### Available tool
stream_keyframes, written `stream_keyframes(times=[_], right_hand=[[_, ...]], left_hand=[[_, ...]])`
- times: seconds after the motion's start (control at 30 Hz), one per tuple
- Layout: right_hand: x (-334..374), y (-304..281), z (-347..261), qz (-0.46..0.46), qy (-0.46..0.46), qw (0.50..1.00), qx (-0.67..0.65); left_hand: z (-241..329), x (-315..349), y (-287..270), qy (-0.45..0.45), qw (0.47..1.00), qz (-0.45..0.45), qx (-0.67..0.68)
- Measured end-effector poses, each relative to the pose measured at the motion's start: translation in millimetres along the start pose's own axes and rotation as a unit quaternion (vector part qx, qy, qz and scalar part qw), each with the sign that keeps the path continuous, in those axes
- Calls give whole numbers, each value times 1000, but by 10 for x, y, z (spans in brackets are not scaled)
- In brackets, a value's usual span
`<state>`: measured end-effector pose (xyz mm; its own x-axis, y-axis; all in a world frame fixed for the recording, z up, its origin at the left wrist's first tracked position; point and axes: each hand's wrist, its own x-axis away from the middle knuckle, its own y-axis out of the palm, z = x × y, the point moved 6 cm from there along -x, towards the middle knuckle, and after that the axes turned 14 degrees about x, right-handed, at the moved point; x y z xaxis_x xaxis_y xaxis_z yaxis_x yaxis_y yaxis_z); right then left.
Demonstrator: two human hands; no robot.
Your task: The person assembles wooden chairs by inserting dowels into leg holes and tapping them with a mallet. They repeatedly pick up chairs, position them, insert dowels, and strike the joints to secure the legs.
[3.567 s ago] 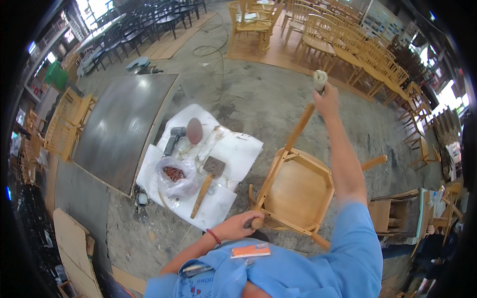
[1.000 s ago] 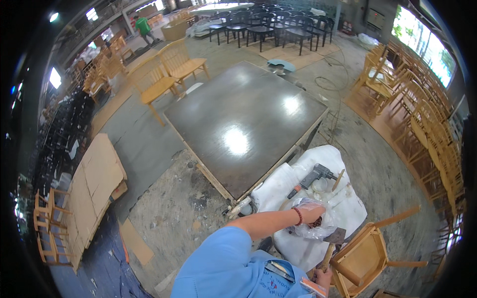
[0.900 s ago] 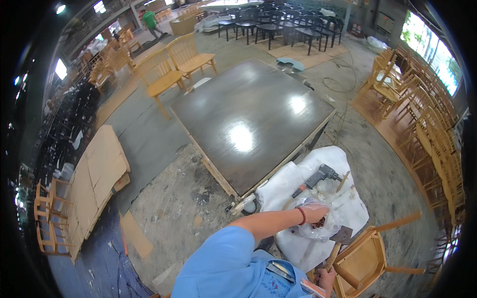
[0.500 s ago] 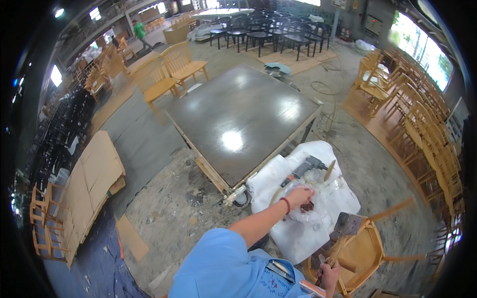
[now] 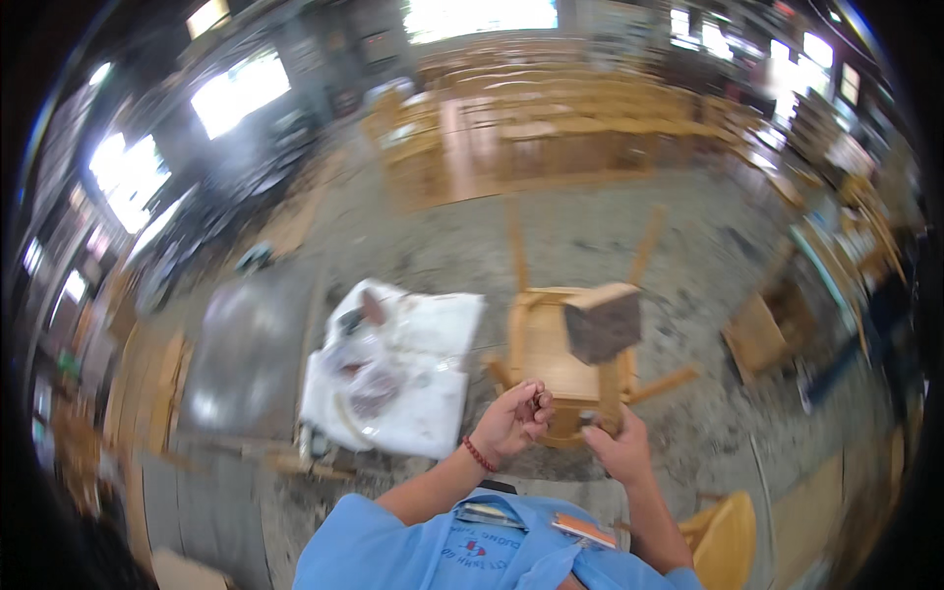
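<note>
My right hand (image 5: 621,450) grips a wooden mallet (image 5: 603,326) by its handle, the block head up with a dark face turned toward me. Something small and greyish shows by that thumb, too blurred to name. To its left, my left hand (image 5: 513,421) is held palm up with curled fingers; small dark bits show at the fingertips, their kind unclear. Just beyond both hands a light wooden chair (image 5: 551,339) lies tipped over on the floor, its legs sticking outward. An open clear plastic bag (image 5: 372,382) with reddish-brown contents rests on a white padded sheet (image 5: 433,339).
Left of the sheet stands a dark-topped table (image 5: 246,344). Rows of wooden chairs (image 5: 590,123) fill the far side. A cardboard box (image 5: 770,329) sits on the floor at right, and a yellow wooden chair seat (image 5: 723,536) is close by my right arm.
My view has swung right. My left hand has come away from the plastic bag and is now beside my right hand, which still holds the mallet.
</note>
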<state>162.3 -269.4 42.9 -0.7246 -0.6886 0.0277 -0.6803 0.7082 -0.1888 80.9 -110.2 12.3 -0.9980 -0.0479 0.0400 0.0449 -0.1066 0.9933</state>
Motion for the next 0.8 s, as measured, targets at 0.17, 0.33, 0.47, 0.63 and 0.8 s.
stream_keyframes(times=[0.17,0.33,0.47,0.63,0.8], right_hand=[[374,-764,-125,114,3,993,-31],[678,-1392,144,267,29,959,86],[859,-1661,190,345,80,927,121],[837,-1827,214,351,105,930,24],[754,-1830,432,321,133,930,-117]], left_hand=[[-1191,-576,139,-122,990,43,-53],[-1842,-1031,165,-119,952,28,-280],[-2089,-1210,321,-106,920,-14,-378],[-2076,-1383,425,-142,860,-107,-479],[-1989,-1474,560,-136,783,-159,-586]])
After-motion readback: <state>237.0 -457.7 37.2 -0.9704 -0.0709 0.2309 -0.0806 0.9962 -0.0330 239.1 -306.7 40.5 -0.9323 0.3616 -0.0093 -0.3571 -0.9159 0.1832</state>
